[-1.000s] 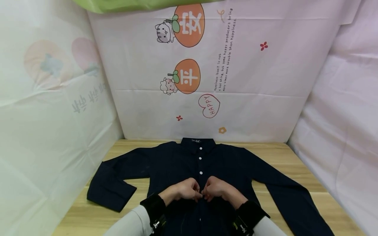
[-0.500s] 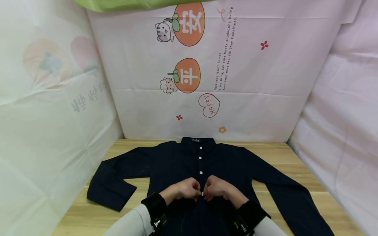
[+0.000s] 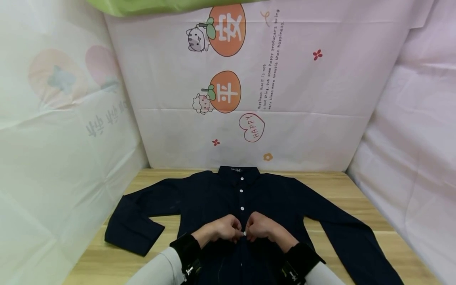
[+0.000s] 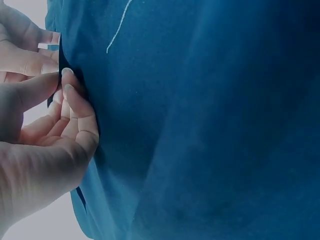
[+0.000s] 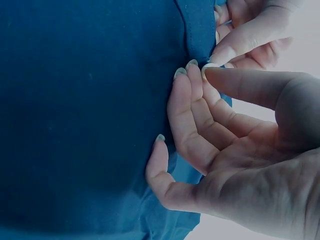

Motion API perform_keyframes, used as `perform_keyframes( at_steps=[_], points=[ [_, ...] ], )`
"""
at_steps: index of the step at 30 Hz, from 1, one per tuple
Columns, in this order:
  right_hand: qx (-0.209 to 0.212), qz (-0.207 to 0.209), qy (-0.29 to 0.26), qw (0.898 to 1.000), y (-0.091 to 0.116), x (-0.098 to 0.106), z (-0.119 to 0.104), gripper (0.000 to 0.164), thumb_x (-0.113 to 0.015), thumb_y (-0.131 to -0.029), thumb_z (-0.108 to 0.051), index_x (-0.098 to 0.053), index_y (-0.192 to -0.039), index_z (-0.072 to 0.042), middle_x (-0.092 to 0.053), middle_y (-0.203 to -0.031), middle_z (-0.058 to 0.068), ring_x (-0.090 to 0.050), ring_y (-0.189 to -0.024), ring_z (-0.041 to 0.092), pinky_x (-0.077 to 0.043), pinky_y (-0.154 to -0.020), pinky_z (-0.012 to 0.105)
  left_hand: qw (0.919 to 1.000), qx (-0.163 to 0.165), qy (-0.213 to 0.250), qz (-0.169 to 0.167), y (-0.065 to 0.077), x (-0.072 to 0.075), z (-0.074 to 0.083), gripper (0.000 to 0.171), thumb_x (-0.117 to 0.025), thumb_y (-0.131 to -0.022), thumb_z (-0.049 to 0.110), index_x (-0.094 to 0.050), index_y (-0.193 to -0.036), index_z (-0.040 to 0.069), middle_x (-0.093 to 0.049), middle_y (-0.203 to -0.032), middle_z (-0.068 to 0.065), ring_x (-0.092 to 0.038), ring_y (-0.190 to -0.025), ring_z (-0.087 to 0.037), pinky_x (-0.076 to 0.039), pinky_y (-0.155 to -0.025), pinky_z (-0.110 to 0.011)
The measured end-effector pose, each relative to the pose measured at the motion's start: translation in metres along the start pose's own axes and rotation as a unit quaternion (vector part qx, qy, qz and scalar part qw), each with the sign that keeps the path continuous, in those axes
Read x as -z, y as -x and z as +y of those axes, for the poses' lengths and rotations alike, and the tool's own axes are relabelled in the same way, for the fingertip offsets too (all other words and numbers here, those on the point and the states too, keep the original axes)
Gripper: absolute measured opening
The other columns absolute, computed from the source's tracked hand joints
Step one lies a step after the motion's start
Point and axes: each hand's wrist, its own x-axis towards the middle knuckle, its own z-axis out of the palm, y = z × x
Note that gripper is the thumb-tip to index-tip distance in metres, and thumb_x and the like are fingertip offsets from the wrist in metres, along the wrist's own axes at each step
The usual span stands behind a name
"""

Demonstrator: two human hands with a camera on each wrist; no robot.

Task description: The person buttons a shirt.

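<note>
A dark navy button-up shirt [image 3: 206,194] lies front up, collar away from me, on the wooden table. Over the middle of its front, my left hand [image 3: 225,228] pinches the placket edge [image 4: 62,56] between thumb and fingers. Facing it closely, my right hand [image 3: 262,227] pinches a small white button [image 3: 244,234] between thumb and fingertips. The button's pale rim [image 5: 210,65] shows at the thumb tip in the right wrist view. The buttonhole is hidden by the fingers. Farther up, several white buttons line the placket, one nearby [image 3: 242,208].
The shirt's left-side sleeve [image 3: 133,227] is folded back on itself, while the right-side sleeve [image 3: 350,233] stretches toward the near right. Wooden tabletop [image 3: 172,225] shows around the shirt. Printed white cloth [image 3: 303,138] walls the back and both sides. A pale loose thread [image 4: 119,27] lies on the shirt.
Both hands stay at the same spot on the placket. The white button shows more clearly between the fingertips than a second ago. The shirt has not visibly moved.
</note>
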Motion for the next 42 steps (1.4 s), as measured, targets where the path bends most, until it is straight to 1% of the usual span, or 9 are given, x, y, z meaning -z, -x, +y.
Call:
perform_keyframes(
  at_steps=[8,11,14,19,22,25,34,37,42],
  points=[
    [-0.022,0.004,0.046,0.999,-0.002,-0.003,0.015,0.021,-0.070,-0.090,-0.003,-0.070,-0.070,0.004,-0.067,-0.067,0.009,-0.067,-0.062,0.022,-0.056,-0.059,0.035,0.9910,-0.053,-0.113,0.049,0.006,-0.007,-0.003,0.010,-0.071,-0.095,0.010,-0.069,-0.086,0.007,-0.067,-0.071,-0.001,-0.059,-0.059,-0.009,-0.047,-0.056,-0.025],
    [-0.031,-0.028,0.071,0.997,-0.023,-0.005,0.062,0.031,-0.080,-0.088,-0.033,-0.070,-0.071,-0.009,-0.063,-0.063,0.004,-0.062,-0.057,0.019,-0.048,-0.052,0.033,0.9739,-0.104,-0.200,0.026,0.002,-0.005,-0.023,0.011,-0.072,-0.096,0.025,-0.070,-0.099,0.014,-0.063,-0.087,0.009,-0.056,-0.073,-0.003,-0.047,-0.065,-0.023],
    [-0.032,-0.053,0.101,0.993,-0.038,-0.013,0.097,0.046,-0.083,-0.078,-0.057,-0.071,-0.077,-0.013,-0.065,-0.069,0.004,-0.062,-0.060,0.021,-0.047,-0.052,0.035,0.9521,-0.118,-0.282,0.000,0.004,-0.002,-0.039,0.038,-0.074,-0.092,0.046,-0.066,-0.123,0.025,-0.056,-0.119,0.011,-0.053,-0.104,-0.008,-0.045,-0.087,-0.033],
    [-0.092,-0.020,0.204,0.975,-0.001,-0.035,0.034,0.072,-0.082,-0.081,-0.053,-0.065,-0.117,0.006,-0.064,-0.111,0.024,-0.065,-0.096,0.036,-0.055,-0.081,0.050,0.9175,-0.065,-0.389,-0.054,0.033,-0.003,-0.029,0.087,-0.073,-0.084,0.068,-0.035,-0.156,0.037,-0.024,-0.166,0.004,-0.023,-0.151,-0.033,-0.027,-0.114,-0.062],
    [-0.138,0.003,0.221,0.965,0.017,-0.043,-0.003,0.070,-0.080,-0.085,-0.037,-0.057,-0.129,0.011,-0.056,-0.124,0.032,-0.060,-0.109,0.045,-0.050,-0.091,0.060,0.9041,-0.049,-0.418,-0.076,0.045,-0.008,-0.022,0.099,-0.072,-0.084,0.069,-0.022,-0.163,0.036,-0.008,-0.172,0.001,-0.007,-0.156,-0.039,-0.016,-0.119,-0.066],
    [-0.149,0.016,0.217,0.965,0.020,-0.046,-0.010,0.060,-0.079,-0.086,-0.027,-0.058,-0.127,0.012,-0.056,-0.123,0.035,-0.059,-0.108,0.048,-0.050,-0.089,0.062,0.8915,-0.051,-0.443,-0.081,0.050,-0.012,-0.022,0.103,-0.070,-0.083,0.072,-0.017,-0.164,0.036,-0.001,-0.173,-0.001,-0.001,-0.157,-0.041,-0.012,-0.119,-0.067],
    [-0.076,-0.044,0.109,0.990,-0.029,-0.026,0.102,0.017,-0.078,-0.083,-0.027,-0.070,-0.084,-0.011,-0.064,-0.079,0.003,-0.060,-0.065,0.020,-0.049,-0.056,0.036,0.8861,-0.054,-0.452,-0.087,0.053,-0.003,-0.029,0.104,-0.069,-0.081,0.075,-0.012,-0.163,0.045,0.004,-0.172,0.005,0.004,-0.156,-0.041,-0.009,-0.118,-0.070],
    [-0.053,-0.076,0.083,0.992,-0.010,-0.014,0.090,0.024,-0.077,-0.086,-0.023,-0.067,-0.064,-0.018,-0.054,-0.063,-0.005,-0.046,-0.051,0.011,-0.041,-0.048,0.030,0.8884,-0.055,-0.446,-0.093,0.054,-0.001,-0.030,0.105,-0.068,-0.081,0.077,-0.010,-0.163,0.046,0.005,-0.172,0.006,0.005,-0.156,-0.041,-0.008,-0.118,-0.070],
    [-0.026,-0.131,0.025,0.991,0.040,-0.002,0.032,0.042,-0.070,-0.093,-0.013,-0.055,-0.056,-0.023,-0.040,-0.055,-0.011,-0.028,-0.047,0.005,-0.028,-0.048,0.025,0.8833,-0.051,-0.460,-0.074,0.056,-0.005,-0.029,0.102,-0.066,-0.083,0.077,-0.013,-0.163,0.043,0.000,-0.172,0.004,0.000,-0.156,-0.042,-0.011,-0.118,-0.070]
  ],
)
